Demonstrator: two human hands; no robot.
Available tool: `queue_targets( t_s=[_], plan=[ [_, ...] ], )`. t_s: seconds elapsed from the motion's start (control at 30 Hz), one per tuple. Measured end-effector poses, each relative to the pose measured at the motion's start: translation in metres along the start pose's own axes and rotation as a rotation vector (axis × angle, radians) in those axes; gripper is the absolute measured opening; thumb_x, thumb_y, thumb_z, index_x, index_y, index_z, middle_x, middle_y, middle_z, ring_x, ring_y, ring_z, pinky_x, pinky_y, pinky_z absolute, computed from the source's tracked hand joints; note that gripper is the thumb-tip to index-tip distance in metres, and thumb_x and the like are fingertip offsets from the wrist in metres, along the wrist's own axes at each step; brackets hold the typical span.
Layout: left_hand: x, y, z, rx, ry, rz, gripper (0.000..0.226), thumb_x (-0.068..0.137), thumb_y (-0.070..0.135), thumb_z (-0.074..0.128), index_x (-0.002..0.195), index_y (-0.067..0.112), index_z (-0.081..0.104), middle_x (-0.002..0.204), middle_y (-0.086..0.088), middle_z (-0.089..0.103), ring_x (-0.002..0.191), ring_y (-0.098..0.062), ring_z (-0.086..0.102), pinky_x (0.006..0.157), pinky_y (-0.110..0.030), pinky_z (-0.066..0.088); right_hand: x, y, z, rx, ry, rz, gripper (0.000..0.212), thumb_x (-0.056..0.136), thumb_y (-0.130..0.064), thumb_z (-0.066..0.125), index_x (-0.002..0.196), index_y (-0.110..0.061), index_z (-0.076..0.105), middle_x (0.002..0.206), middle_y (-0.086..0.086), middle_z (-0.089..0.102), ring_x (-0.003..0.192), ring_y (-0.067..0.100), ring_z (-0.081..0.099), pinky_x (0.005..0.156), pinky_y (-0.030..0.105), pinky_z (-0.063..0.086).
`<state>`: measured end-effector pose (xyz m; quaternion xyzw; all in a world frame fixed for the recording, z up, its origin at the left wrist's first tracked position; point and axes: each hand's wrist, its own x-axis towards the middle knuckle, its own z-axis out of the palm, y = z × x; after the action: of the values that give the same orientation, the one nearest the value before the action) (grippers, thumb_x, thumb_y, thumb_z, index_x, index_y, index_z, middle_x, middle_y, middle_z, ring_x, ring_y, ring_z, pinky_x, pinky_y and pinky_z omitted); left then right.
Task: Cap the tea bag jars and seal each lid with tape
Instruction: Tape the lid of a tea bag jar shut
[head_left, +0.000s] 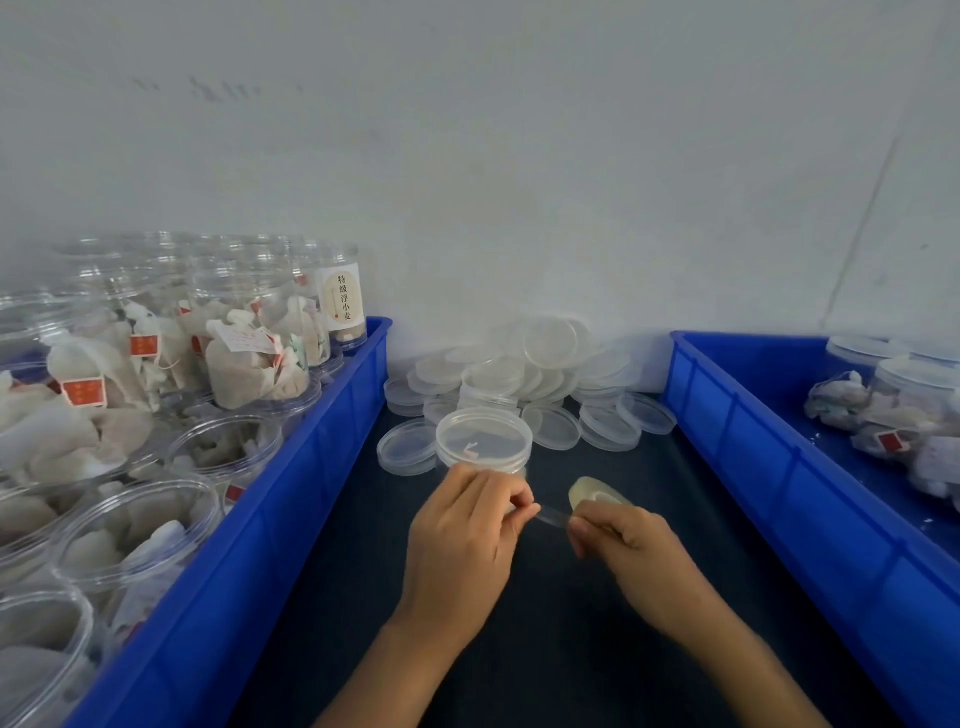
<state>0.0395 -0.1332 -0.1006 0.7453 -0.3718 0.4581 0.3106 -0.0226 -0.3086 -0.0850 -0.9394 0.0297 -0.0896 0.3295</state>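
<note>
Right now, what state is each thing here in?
Jar at the hands: capped, upright.
Tape roll: strip pulled out.
Left hand: pinches the tape end.
Right hand: grips the roll.
Jars in left bin: filled, uncapped.
Loose lids: piled.
Jars in right bin: capped.

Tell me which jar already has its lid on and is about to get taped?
The capped jar standing alone on the dark mat, just beyond the left hand. The jars in the left bin are open; the right hand holds the tape roll.
</note>
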Motion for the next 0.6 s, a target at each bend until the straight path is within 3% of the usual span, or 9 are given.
queue_targets(
  t_s=[0.13,0.23,0.33,0.43,0.53,0.6],
  plan=[
    [0.002,-0.010,-0.003,-0.015,0.127,-0.088,0.019,0.089,0.027,0.061,0.097,0.012,0.069,0.093,0.001,0.068,0.094,-0.009,0.055,0.078,-0.026,0.048,-0.001,-0.007,0.006,0.066,0.138,-0.055,0.028,0.095,-0.032,0.047,0.068,-0.025,0.052,0.073,0.003,0.054,0.059,0.006,0.047,0.058,0.027,0.044],
    [0.006,-0.010,-0.003,-0.079,0.158,-0.288,0.045,0.086,0.038,0.066,0.122,0.012,0.057,0.123,-0.006,0.060,0.117,-0.010,0.047,0.096,-0.024,0.039,-0.003,-0.012,0.007,-0.004,0.220,-0.114,0.028,0.091,-0.040,0.043,0.067,-0.027,0.048,0.069,-0.002,0.052,0.061,0.009,0.048,0.058,0.029,0.046],
    [0.008,-0.014,-0.003,-0.209,-0.022,-0.518,0.081,0.075,0.056,0.069,0.143,0.044,0.026,0.155,-0.001,0.027,0.140,-0.015,0.028,0.110,-0.032,0.025,-0.005,-0.015,0.008,-0.104,0.355,-0.138,0.026,0.091,-0.042,0.044,0.068,-0.032,0.053,0.068,-0.007,0.055,0.063,0.009,0.053,0.058,0.033,0.051],
    [0.004,-0.020,0.002,-0.503,-0.170,-0.680,0.098,0.065,0.054,0.077,0.135,0.064,0.009,0.153,0.015,0.024,0.137,-0.001,0.029,0.107,-0.028,0.032,-0.005,-0.018,0.010,-0.125,0.436,-0.113,0.021,0.093,-0.042,0.045,0.089,-0.039,0.066,0.074,-0.012,0.060,0.069,0.006,0.058,0.060,0.032,0.052],
    [-0.004,-0.022,0.010,-0.630,-0.195,-0.719,0.098,0.066,0.047,0.082,0.134,0.068,0.014,0.141,0.028,0.038,0.128,0.009,0.039,0.097,-0.013,0.037,-0.006,-0.019,0.010,-0.110,0.431,-0.081,0.033,0.091,-0.052,0.031,0.114,-0.056,0.054,0.079,-0.025,0.054,0.074,-0.004,0.055,0.059,0.015,0.039],
    [-0.006,-0.022,0.012,-0.643,-0.198,-0.723,0.097,0.064,0.053,0.082,0.134,0.070,0.018,0.134,0.032,0.044,0.122,0.016,0.043,0.088,-0.003,0.039,-0.005,-0.020,0.011,-0.065,0.405,-0.056,0.025,0.094,-0.046,0.038,0.105,-0.060,0.055,0.081,-0.026,0.053,0.074,-0.005,0.054,0.059,0.014,0.037]
  ],
)
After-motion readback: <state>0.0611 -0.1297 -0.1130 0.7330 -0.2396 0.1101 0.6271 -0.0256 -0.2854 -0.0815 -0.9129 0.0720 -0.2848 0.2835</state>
